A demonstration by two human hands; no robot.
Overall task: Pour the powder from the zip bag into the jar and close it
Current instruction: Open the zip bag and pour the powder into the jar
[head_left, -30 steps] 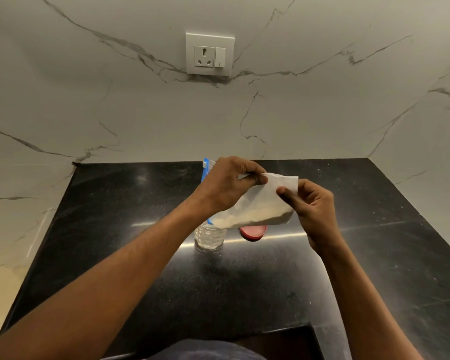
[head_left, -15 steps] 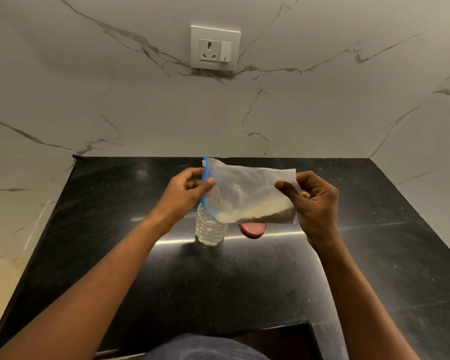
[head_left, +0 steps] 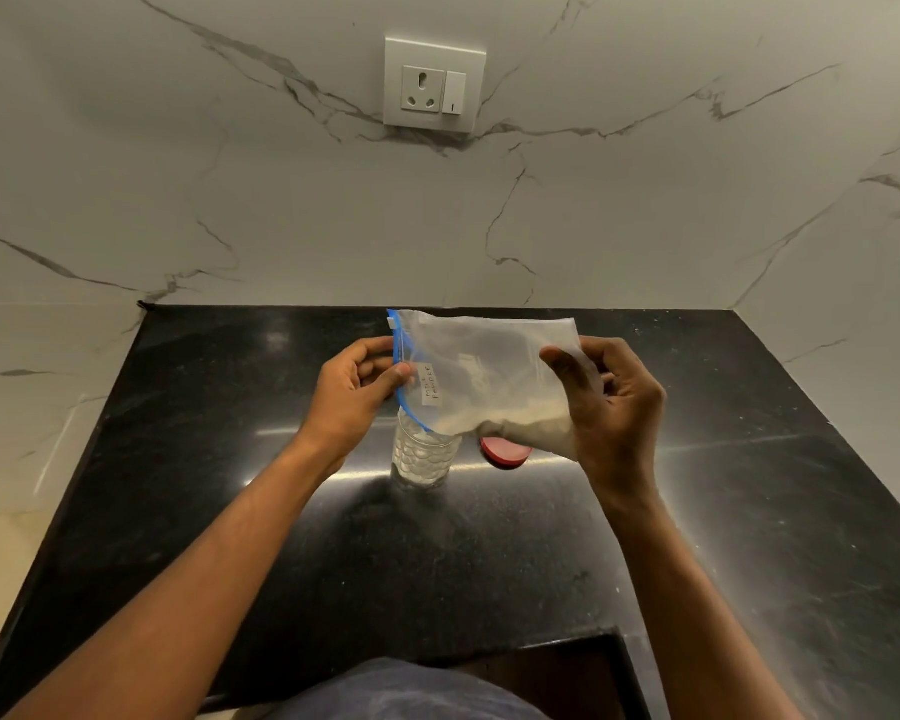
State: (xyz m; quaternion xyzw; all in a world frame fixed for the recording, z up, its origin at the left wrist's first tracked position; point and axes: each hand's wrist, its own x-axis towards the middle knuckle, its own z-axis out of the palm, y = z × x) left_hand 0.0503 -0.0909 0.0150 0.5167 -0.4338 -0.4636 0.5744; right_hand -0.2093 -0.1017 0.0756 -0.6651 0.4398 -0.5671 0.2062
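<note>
Mid-frame, the zip bag (head_left: 484, 363) hangs sideways just above the open jar (head_left: 422, 459), its blue zip edge (head_left: 397, 353) turned left. The left hand (head_left: 357, 389) pinches that edge; the right hand (head_left: 611, 407) grips the opposite end, fingers curled round it. The bag seems thin, limp and light, powder (head_left: 513, 426) sagging low, so it wants holding at both ends; the film may slip.
</note>
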